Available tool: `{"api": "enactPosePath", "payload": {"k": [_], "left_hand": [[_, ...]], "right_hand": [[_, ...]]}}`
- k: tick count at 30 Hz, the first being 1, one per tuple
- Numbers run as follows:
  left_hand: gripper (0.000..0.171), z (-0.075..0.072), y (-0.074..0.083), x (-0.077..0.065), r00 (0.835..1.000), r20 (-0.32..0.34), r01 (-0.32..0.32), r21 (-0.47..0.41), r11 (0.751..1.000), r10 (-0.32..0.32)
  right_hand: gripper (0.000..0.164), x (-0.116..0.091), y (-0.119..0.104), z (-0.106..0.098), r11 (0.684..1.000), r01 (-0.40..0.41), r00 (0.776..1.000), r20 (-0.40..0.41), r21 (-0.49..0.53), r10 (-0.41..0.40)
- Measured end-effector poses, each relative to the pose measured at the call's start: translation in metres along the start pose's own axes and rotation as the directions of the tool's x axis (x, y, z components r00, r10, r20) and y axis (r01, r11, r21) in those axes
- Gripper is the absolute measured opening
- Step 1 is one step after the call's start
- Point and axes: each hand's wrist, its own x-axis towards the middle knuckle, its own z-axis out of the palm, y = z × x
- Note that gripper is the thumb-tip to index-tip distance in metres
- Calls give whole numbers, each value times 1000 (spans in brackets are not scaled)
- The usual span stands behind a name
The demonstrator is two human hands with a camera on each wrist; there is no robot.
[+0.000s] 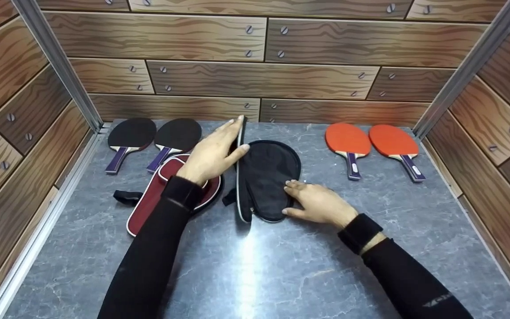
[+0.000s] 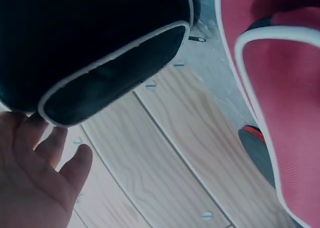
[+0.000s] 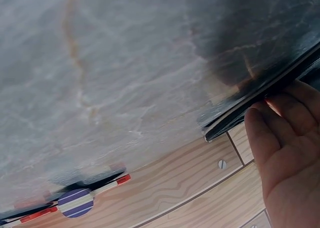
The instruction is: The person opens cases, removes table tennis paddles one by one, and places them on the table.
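Note:
An unfolded black paddle case (image 1: 270, 177) lies mid-table, its cover (image 1: 240, 190) standing nearly upright on the left. My left hand (image 1: 213, 155) touches the cover's raised edge with straight fingers, the thumb reaching across that edge. In the left wrist view, the fingertips of the left hand (image 2: 40, 173) meet the black cover (image 2: 115, 77), which carries an outer pocket. The right hand (image 1: 319, 203) rests its fingers on the right rim of the case's flat half. In the right wrist view, the right hand (image 3: 290, 148) meets the thin black case edge (image 3: 250, 105).
A red case (image 1: 157, 199) with white piping and a black strap (image 1: 127, 197) lies beneath my left forearm. Two black-faced paddles (image 1: 132, 134) (image 1: 179, 135) are back left; two red-faced paddles (image 1: 348, 139) (image 1: 394, 141) are back right. Wood-patterned walls (image 1: 202, 40) enclose the grey table (image 1: 308, 274).

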Motion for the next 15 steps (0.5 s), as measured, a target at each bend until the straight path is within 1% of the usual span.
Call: {"api": "enactPosePath", "payload": {"k": [3,7,11,15], "left_hand": [[84,0,2,11,1000,20,-14,39,999,14],[81,4,2,26,999,45,-13,71,997,10],[76,11,3,42,997,65,-33,75,997,28],[70,19,6,53,996,79,-52,62,997,47]], "right_hand": [[76,0,1,0,1000,6,1000,-2,6,-6],[75,0,5,-1,999,32,999,-7,17,-32],[72,-1,9,-3,997,64,998,-14,36,-63],[70,-3,14,-3,994,95,995,-24,45,-94]]}}
